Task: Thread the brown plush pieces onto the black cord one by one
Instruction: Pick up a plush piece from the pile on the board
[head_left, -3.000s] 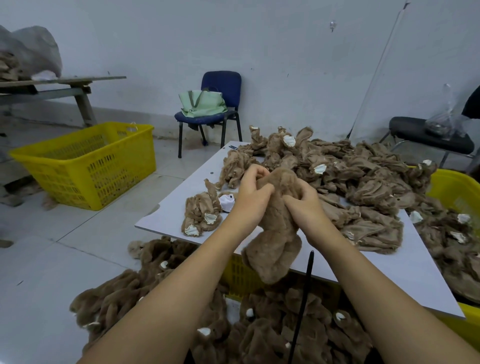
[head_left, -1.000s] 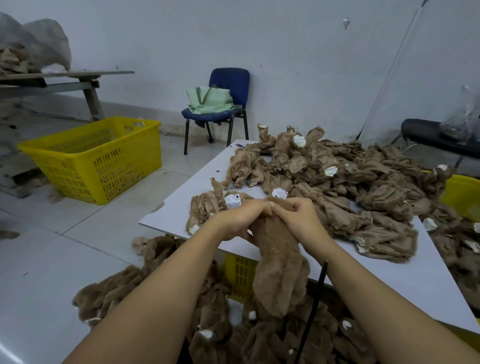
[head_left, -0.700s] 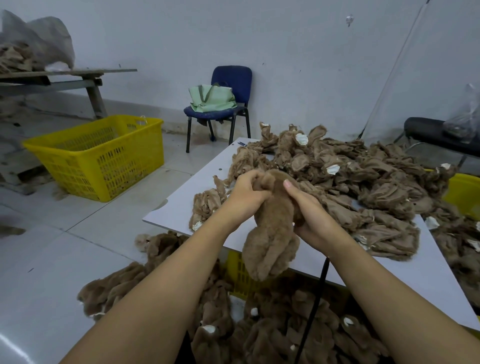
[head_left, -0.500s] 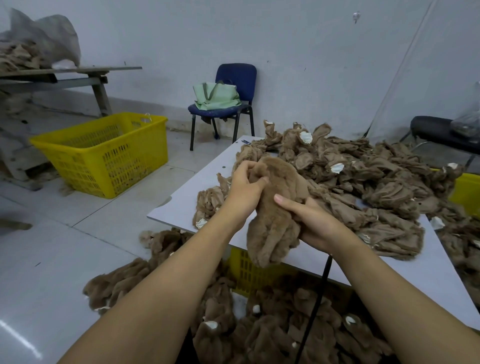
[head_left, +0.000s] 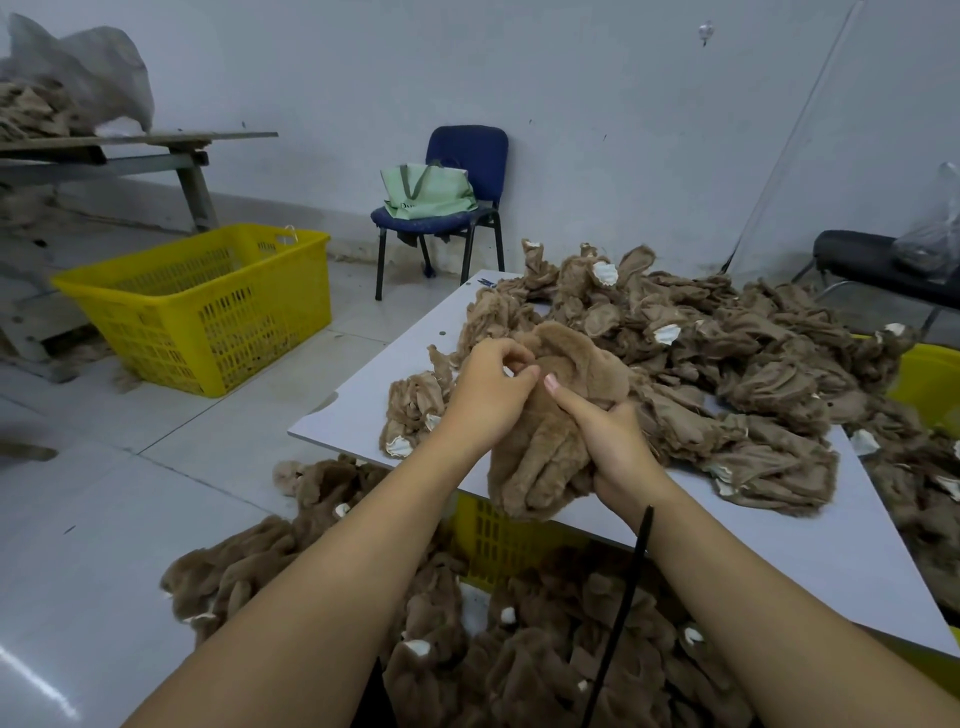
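Note:
A furry brown plush piece hangs over the near edge of the white table. My left hand pinches its upper part with curled fingers. Beside it, my right hand grips the right side of the piece, thumb pointing up against the fur. A black cord runs down from under my right wrist to the bottom of the view. Its upper end is hidden behind the hand. A large heap of inside-out brown plush pieces covers the table behind.
More brown plush pieces lie on the floor and in front of me. One yellow basket stands on the floor at left, another under the table. A blue chair with a green bag stands by the wall.
The plush piece has been turned and worked in both hands, and now sits lower against the table edge. My right hand has shifted from cupping it underneath to gripping its side.

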